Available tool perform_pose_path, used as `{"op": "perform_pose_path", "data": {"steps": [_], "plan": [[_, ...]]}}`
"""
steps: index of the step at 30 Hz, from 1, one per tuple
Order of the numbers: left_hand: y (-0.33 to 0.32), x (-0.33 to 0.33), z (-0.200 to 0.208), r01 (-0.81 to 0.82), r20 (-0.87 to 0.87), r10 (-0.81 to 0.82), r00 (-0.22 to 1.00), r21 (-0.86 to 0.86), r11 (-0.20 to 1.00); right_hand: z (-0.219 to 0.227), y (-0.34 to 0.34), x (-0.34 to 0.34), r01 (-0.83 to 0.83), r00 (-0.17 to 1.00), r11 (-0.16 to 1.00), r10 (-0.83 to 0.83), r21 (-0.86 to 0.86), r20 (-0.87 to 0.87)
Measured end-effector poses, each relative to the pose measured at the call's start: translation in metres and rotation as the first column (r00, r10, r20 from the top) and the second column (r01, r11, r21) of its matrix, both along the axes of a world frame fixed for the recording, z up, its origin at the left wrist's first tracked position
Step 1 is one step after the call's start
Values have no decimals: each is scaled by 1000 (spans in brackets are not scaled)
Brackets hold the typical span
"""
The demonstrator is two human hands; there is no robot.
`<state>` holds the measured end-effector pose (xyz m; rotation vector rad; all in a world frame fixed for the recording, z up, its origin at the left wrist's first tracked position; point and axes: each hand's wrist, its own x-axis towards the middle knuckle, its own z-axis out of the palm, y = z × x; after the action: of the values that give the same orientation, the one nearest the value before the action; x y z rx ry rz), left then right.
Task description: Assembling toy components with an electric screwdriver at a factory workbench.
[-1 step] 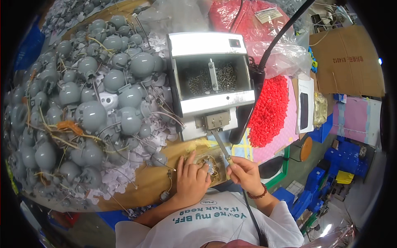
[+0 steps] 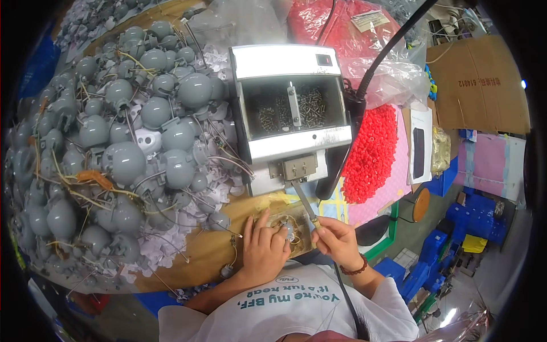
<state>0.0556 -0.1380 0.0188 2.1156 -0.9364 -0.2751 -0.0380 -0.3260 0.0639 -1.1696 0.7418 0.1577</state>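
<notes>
My left hand point(image 2: 264, 249) lies over the left side of a small wooden fixture point(image 2: 303, 246), fingers stretched out and apart. Its fingertips on the right touch or nearly touch a small grey part with thin wires point(image 2: 289, 232) in the fixture. In my right hand point(image 2: 337, 238), thumb and fingers pinch the handle of a thin metal tool like a screwdriver point(image 2: 306, 200). The tool slants up and left, its tip at the front outlet block point(image 2: 299, 168) of a screw feeder point(image 2: 293, 139). Many small screws point(image 2: 310, 108) lie in the feeder's tray.
A large heap of round grey plastic parts point(image 2: 125, 162) with wires covers the left side. Right of the feeder lies a pile of small red pieces point(image 2: 370, 154), with a red plastic bag point(image 2: 342, 28) behind. A black cable point(image 2: 393, 43) crosses beside the feeder. Blue bins point(image 2: 436, 245) stand at right.
</notes>
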Motion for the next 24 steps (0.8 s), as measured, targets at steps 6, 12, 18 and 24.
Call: {"op": "perform_pose_path", "data": {"steps": [6,12,18,24], "plan": [[0,-1,-1,-15,-2,15,1000,-1,1000,2,3,1,71,997,991,-68,113,-30],[-1,-1,-4,-47,-22,47,999,-3,999,-3,-8,0,140,989,958,-124,251,-79],[-3,-2,-5,-73,-27,73,997,-8,997,-5,-14,-4,126,990,968,-107,218,-95],[-4,0,-5,-74,-23,73,997,-20,997,-1,-15,-8,102,989,979,-81,176,-123]]}}
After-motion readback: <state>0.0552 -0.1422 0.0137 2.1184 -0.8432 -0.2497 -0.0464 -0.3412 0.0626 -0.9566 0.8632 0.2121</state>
